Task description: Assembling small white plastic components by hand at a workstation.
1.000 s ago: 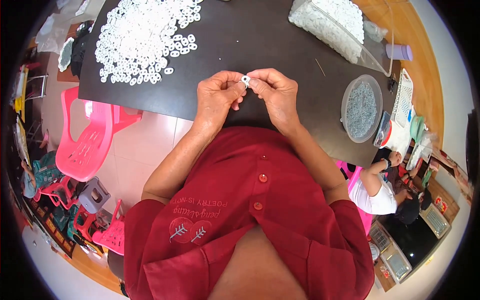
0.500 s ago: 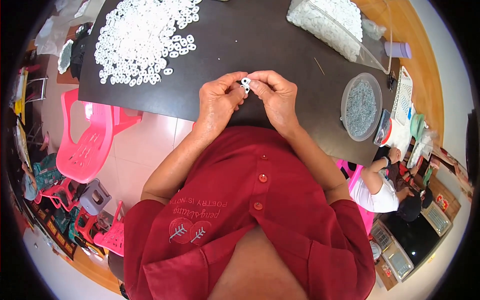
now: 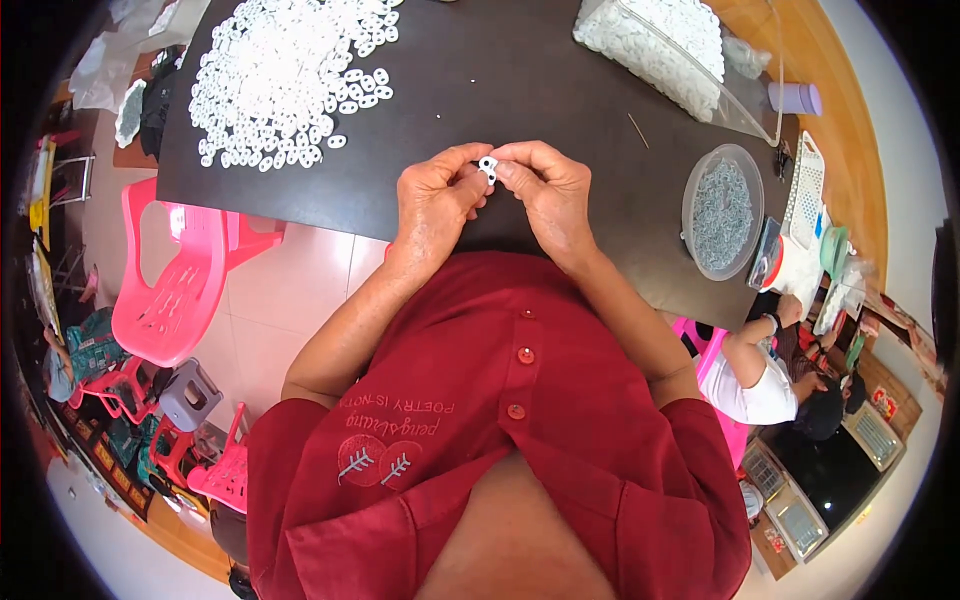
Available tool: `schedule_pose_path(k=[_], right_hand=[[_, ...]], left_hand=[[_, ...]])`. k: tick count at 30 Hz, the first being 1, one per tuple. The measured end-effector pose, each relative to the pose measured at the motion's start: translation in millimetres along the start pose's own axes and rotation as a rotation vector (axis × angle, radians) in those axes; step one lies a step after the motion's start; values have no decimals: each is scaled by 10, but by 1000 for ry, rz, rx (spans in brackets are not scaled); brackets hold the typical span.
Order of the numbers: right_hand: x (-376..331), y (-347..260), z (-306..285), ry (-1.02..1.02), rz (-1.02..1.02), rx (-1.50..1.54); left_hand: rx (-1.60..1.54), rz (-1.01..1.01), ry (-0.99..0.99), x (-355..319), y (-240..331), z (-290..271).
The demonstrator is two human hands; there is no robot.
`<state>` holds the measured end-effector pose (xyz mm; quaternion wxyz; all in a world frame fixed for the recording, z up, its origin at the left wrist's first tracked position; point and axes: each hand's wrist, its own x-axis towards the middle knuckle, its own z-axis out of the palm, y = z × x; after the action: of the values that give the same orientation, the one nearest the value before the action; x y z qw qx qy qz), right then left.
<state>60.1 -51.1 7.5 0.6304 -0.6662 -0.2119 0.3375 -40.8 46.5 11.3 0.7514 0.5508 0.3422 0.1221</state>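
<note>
Over the near edge of the dark table, both my hands meet around a small white plastic piece with two dark round holes. My left hand is closed, thumb and fingertips pinching the piece from the left. From the other side, the thumb and index finger of my right hand press on it too. Whether anything else tiny sits between the fingertips is hidden. A large heap of similar white oval pieces spreads over the far left of the table.
At the right stands a round clear tub of small silvery metal parts. Behind it, a clear bin holds more white pieces. A thin stick lies between. Left is a pink chair; at lower right sits another person.
The white piece has shifted and turned slightly between my fingertips. Both hands keep nearly the same place and grip.
</note>
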Motion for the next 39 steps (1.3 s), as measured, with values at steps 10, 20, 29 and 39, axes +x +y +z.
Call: schedule_pose_path(k=[10, 20, 29, 39], right_hand=[[6, 24, -19, -56, -71, -98], [0, -22, -37, -93, -229, -335], [3, 14, -29, -12, -471, -429], [-30, -8, 12, 26, -492, -381]], left_hand=[[-56, -24, 64, -7, -1, 30], [-199, -5, 27, 61, 4, -2], [-207, 56, 42, 21, 0, 17], [-131, 290, 12, 11, -73, 6]])
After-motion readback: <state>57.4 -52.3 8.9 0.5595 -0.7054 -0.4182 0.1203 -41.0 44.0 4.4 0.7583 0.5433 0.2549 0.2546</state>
